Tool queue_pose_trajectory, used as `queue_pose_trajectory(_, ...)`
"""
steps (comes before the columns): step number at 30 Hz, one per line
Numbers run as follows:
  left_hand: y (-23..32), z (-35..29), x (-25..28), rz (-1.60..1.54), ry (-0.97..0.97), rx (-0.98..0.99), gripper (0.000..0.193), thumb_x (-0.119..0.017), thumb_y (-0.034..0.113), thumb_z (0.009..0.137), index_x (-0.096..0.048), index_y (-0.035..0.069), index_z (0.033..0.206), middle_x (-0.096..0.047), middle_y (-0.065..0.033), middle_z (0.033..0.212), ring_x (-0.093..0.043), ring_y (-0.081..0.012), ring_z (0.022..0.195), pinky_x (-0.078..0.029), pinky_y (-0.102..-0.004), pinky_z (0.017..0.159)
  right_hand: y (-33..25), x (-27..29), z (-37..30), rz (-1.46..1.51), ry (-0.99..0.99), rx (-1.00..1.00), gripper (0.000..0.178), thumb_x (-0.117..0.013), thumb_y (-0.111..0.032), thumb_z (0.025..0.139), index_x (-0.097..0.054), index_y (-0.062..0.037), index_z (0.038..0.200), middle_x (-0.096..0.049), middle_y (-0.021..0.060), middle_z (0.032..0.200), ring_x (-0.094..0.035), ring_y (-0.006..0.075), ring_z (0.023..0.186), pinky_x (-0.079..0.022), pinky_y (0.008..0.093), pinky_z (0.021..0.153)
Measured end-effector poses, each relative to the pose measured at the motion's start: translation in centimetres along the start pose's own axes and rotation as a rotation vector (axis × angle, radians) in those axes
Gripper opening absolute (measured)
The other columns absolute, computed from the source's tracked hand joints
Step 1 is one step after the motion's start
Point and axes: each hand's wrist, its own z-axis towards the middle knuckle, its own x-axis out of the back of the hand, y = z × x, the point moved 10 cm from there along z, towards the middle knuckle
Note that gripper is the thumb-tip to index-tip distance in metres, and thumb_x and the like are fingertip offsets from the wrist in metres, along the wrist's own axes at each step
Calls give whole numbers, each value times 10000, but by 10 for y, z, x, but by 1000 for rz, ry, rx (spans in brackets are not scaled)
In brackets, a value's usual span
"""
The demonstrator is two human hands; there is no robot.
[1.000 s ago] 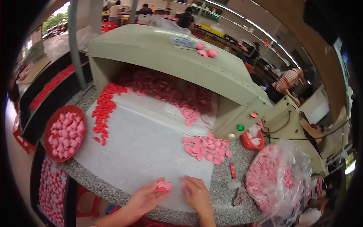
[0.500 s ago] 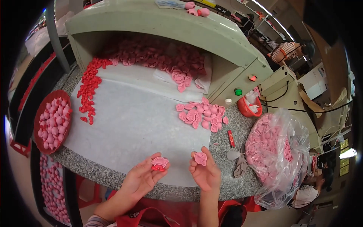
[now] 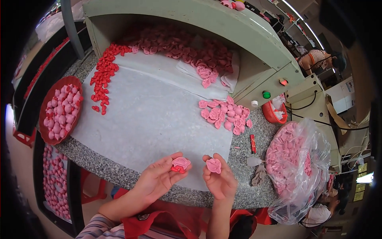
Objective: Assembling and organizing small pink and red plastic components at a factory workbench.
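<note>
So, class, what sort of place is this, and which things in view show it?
Probably a factory workshop for small parts: a pale green metal hood over heaped pink pieces, a red basket full of pink-and-red ones, and another person in the background.

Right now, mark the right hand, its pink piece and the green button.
Right hand (image 3: 221, 183): head view, on the palm.
Pink piece (image 3: 214, 165): head view, middle of its visible face.
Green button (image 3: 266, 94): head view, centre of its cap.
</note>
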Motion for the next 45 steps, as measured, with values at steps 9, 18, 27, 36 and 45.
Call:
queue_pose_trajectory(9,1,2,1,8,12,7,382,-461,213,918,-416,-5,1229,-523,-159,1161,-513,-280,1102,-435,-365,947,-3,4,2,-5,-36,21,368,-533,-100,841,-493,-78,1207,-464,216,1194,-539,291,952,-483,352,796)
queue_pose_trajectory(18,3,2,2,-3,14,-3,409,-437,199,929,-383,-50,1249,-527,-178,1152,-515,-263,1102,-431,-349,948,-32,-19,5,-1273,178,383,265,-546,52,774,-601,-44,1015,-536,162,1130,-568,237,934,-492,349,783)
queue_pose_trajectory(27,8,2,7,-39,18,-30,387,-437,169,928,-390,-48,1245,-536,-172,1141,-527,-257,1086,-437,-349,941,-44,-14,-2,-1703,520,466,222,-622,31,694,-644,-53,899,-597,104,926,-575,272,848,-470,344,724)
queue_pose_trajectory(36,2,1,6,-21,59,-28,341,-449,150,926,-451,-42,1208,-559,-134,1102,-558,-216,1023,-465,-321,897,-37,-28,-4,-1770,496,489,245,-686,-24,691,-632,-19,930,-619,102,900,-580,202,792,-454,308,697)
queue_pose_trajectory(45,14,-9,-4,246,48,-201,303,-461,119,918,-506,-45,1168,-543,-157,1154,-531,-216,1068,-449,-335,905,-8,-97,-23,-1581,256,721,340,-714,40,637,-622,13,963,-617,143,934,-585,241,858,-468,305,759)
